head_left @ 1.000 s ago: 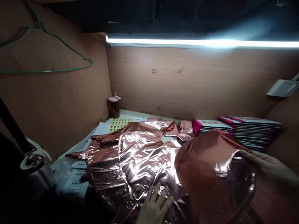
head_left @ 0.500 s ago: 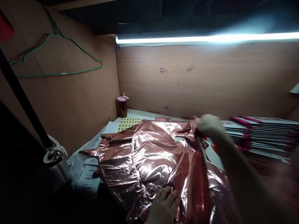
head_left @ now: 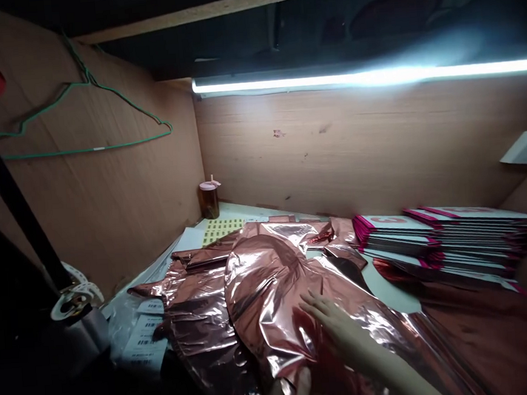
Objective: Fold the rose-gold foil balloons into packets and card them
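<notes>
A pile of flat rose-gold foil balloons lies on the desk in front of me. My right hand rests flat on the top balloon, fingers stretched out and pressing the foil down. Only a thumb and part of my left hand show at the bottom edge, pinching the near edge of that same foil sheet. More of the shiny foil spreads to the lower right.
Stacks of pink-edged cards sit at the right. A small brown cup with a lid stands in the back corner beside a yellow label sheet. Barcode labels and a tape roll lie left. A green wire hanger hangs on the wall.
My right hand has come back from the far end of the pile, laid the lifted foil balloon flat on top and now presses on it. My left hand has slid down to the near edge.
</notes>
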